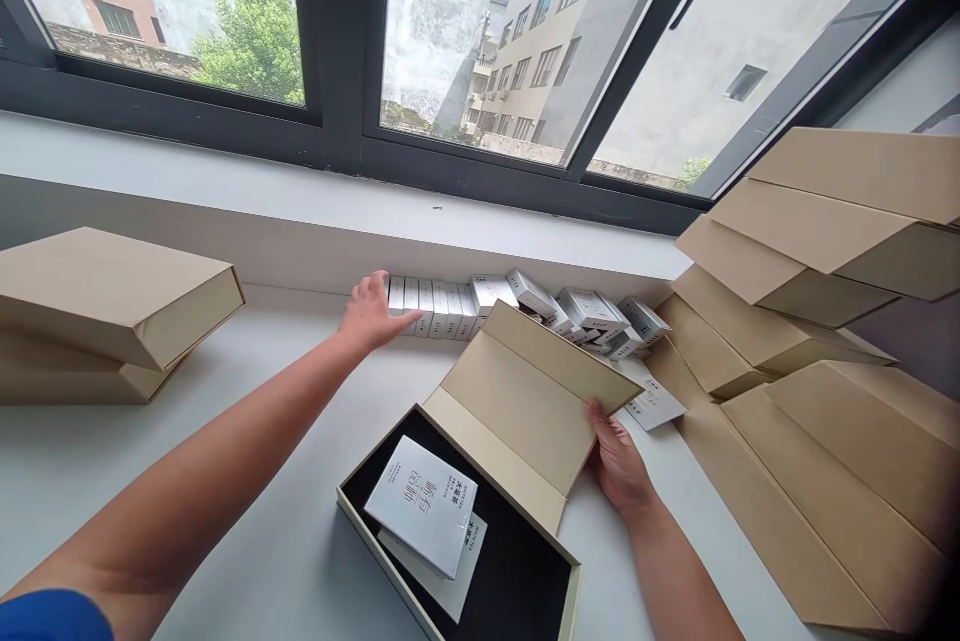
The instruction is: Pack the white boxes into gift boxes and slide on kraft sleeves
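A beige gift box (572, 601) with a black inside stands open on the table. In it a silver-white tea box (424, 501) lies aslant on top of a white card (456, 596). My right hand (621, 461) grips the edge of the raised lid (525, 391), thumb on its inner face. At the left end of a row of small silver tea boxes (435, 306), my left hand (373, 313) has its thumb and fingers spread around the end box. Its fingertips are partly hidden, and I see no box lifted.
Several more small silver boxes (592, 311) lie in a loose heap right of the row, with a white card (654, 401) beside them. Closed beige boxes (112, 286) are stacked at left; a tall stack (817, 421) stands at right. A window sill (300, 211) runs behind.
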The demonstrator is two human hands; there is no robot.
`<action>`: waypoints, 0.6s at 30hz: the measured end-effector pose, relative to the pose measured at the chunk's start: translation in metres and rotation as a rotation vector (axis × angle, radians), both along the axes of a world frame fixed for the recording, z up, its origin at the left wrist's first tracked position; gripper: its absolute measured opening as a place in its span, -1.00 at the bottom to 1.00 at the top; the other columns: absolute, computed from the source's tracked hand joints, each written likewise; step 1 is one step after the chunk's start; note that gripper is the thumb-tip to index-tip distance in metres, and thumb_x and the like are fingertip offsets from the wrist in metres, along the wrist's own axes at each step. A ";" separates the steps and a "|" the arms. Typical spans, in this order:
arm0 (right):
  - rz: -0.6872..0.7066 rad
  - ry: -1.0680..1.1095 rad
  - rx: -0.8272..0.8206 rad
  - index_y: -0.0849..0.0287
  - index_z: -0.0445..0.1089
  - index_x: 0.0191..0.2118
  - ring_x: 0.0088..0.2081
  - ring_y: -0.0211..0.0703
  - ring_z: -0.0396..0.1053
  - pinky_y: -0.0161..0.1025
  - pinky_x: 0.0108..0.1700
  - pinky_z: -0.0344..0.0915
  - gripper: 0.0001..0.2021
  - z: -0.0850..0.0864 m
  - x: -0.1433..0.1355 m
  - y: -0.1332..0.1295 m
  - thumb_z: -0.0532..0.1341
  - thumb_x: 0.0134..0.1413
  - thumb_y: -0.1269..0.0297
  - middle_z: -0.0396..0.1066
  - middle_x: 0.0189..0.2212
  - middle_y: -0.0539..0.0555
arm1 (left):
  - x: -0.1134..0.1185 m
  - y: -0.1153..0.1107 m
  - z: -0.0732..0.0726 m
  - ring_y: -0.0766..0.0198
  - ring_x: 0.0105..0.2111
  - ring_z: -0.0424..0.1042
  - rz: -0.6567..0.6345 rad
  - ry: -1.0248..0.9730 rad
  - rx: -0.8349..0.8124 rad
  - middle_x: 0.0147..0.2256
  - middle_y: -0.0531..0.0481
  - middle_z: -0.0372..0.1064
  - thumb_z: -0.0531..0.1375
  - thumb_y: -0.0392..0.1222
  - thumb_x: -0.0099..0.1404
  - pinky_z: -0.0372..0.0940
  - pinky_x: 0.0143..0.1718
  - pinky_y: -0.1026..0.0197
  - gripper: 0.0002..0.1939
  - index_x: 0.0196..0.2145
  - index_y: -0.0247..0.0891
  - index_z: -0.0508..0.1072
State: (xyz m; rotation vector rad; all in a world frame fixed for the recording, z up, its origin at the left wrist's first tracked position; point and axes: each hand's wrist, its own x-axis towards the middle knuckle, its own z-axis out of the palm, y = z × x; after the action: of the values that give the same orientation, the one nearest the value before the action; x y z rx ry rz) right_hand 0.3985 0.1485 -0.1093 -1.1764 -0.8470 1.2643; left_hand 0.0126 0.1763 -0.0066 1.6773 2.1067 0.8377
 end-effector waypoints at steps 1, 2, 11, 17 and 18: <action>0.009 -0.002 -0.013 0.09 0.48 0.00 0.16 0.14 0.42 -0.01 0.16 0.45 -0.37 0.000 0.000 0.000 0.49 -0.18 -0.14 0.57 -0.02 0.09 | 0.003 0.013 -0.011 -0.21 0.35 0.04 0.034 0.015 -0.032 0.37 -0.39 -0.05 0.26 0.20 0.19 0.14 0.23 -0.14 -0.05 0.34 -0.28 -0.03; 0.018 -0.003 -0.024 0.09 0.49 -0.01 0.16 0.14 0.42 -0.02 0.15 0.45 -0.37 0.000 0.001 0.000 0.49 -0.18 -0.14 0.57 -0.02 0.10 | 0.006 0.023 -0.021 -0.23 0.37 -0.01 0.043 0.023 -0.060 0.40 -0.41 -0.14 0.29 0.15 0.16 0.12 0.25 -0.14 0.00 0.36 -0.29 -0.09; 0.046 -0.024 -0.050 0.08 0.48 -0.02 0.08 0.12 0.48 -0.05 0.08 0.49 -0.41 0.001 0.003 0.001 0.47 -0.15 -0.13 0.58 -0.04 0.09 | -0.018 0.026 -0.039 -0.11 -0.01 0.44 0.084 -0.183 0.009 0.19 -0.15 0.27 0.32 -0.18 -0.04 0.38 -0.12 0.04 -0.26 0.15 -0.01 0.35; -0.012 -0.170 0.037 0.12 0.47 -0.11 0.00 0.07 0.50 -0.06 0.02 0.47 -0.45 0.006 0.004 -0.001 0.44 -0.14 -0.14 0.57 -0.12 0.11 | -0.043 0.009 -0.031 0.05 -0.06 0.49 0.265 -0.569 0.204 0.01 -0.16 0.43 0.15 -0.04 0.19 0.43 -0.19 0.11 -0.43 0.15 -0.16 0.25; -0.069 -0.212 0.089 0.13 0.45 -0.11 0.03 0.07 0.47 -0.04 0.07 0.44 -0.46 0.007 0.006 -0.002 0.44 -0.14 -0.13 0.55 -0.09 0.12 | -0.043 0.002 -0.025 0.10 -0.08 0.51 0.259 -0.652 0.242 0.01 -0.16 0.43 0.10 -0.04 0.23 0.45 -0.20 0.13 -0.43 0.18 -0.18 0.20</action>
State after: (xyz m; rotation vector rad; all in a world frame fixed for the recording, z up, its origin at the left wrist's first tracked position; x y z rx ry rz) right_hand 0.4042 0.1460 -0.1019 -1.2716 -0.9995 1.0478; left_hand -0.0305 0.1781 -0.0319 1.0180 1.8143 1.5240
